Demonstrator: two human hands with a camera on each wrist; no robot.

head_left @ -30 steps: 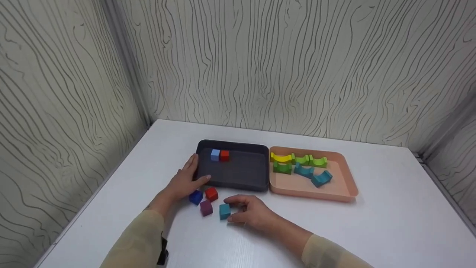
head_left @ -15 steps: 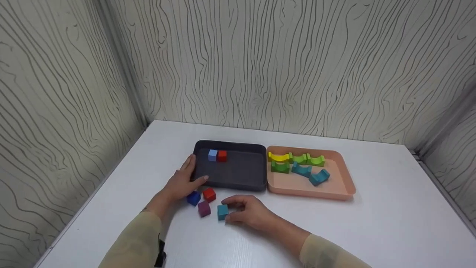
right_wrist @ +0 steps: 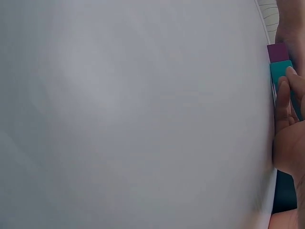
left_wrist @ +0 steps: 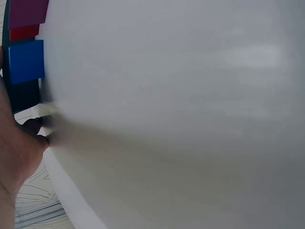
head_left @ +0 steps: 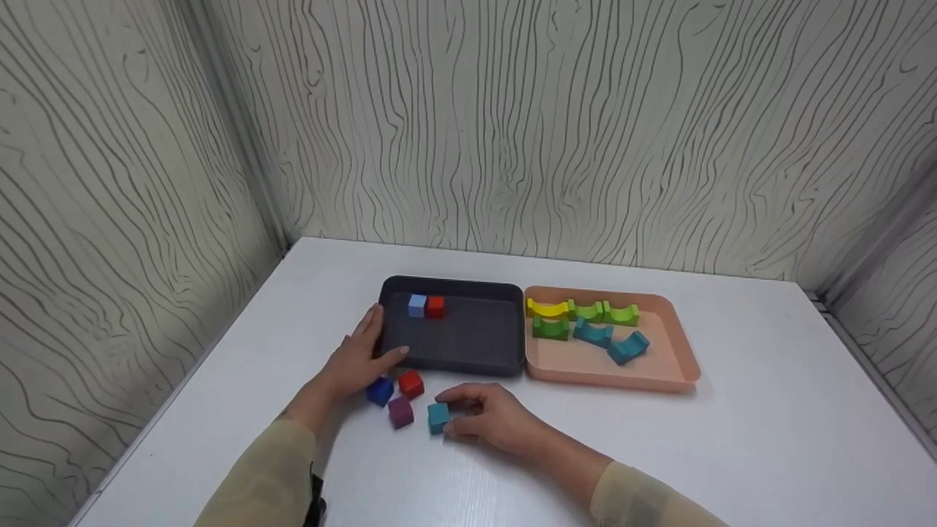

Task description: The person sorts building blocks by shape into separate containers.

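You have a white table [head_left: 768,366] with a pale, dark-grained wall [head_left: 468,132] rising beyond the dark tray [head_left: 468,337], and more of the same panelling off to either side of it. Dark tray: light blue cube [head_left: 416,307] and boxed red cube [head_left: 435,307] side by side toward its far left. Peach tray [head_left: 673,351] sits right up against the dark tray's right side, carrying notched blocks: a yellow block [head_left: 547,312], two lime blocks [head_left: 621,316], a green block [head_left: 550,330], two teal blocks [head_left: 628,349]. On the near side of the dark tray, loose on the table: blue cube [head_left: 379,392], red cube [head_left: 411,384], purple cube [head_left: 400,413] and teal cube [head_left: 438,419], the last farthest right of the four. Your left hand [head_left: 359,362] rests on the dark tray's left end, fingers laid along the outer wall, thumb spread wide to the near rim. Your right hand [head_left: 494,417], in front of the dark tray, pinches the teal cube between thumb and fingers. Only your head view shows inside both trays. Left wrist camera gives you the blue cube's broad face against the dark tray; teal cube out of frame. Right wrist camera shows fingertips on the teal cube, purple cube beyond.
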